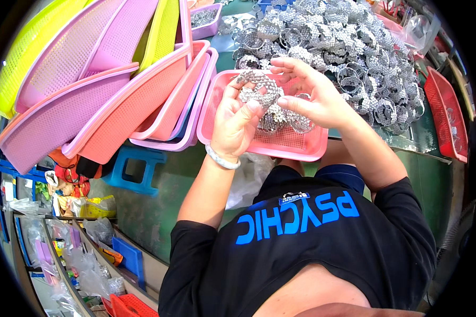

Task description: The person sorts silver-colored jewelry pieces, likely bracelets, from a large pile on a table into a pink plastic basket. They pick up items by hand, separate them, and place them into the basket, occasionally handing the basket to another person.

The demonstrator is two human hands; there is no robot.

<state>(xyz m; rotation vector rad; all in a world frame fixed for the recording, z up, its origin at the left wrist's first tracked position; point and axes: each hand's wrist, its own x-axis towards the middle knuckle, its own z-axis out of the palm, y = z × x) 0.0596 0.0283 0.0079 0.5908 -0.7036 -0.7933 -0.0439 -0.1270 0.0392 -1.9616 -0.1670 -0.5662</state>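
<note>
My left hand (pixel 234 120) grips a curled silver band (pixel 266 89) that looks made of many small shiny plates, with the thumb in front and the fingers partly behind it. Just to its right, my right hand (pixel 318 95) is spread, fingers apart and curved; its thumb tip is close to the band, and I cannot tell whether it touches. Both hands are above a pink perforated basket (pixel 313 151), where a few more silver bands (pixel 300 122) lie. A large heap of similar silver bands (pixel 349 58) covers the table beyond and to the right.
Stacked purple, coral and yellow-green baskets (pixel 116 113) lean at the left, close to my left forearm. A red basket (pixel 446 113) is at the right edge. Below the stack stands a blue stool (pixel 136 170). Shelves with bags and a blue bin (pixel 128 258) are at lower left.
</note>
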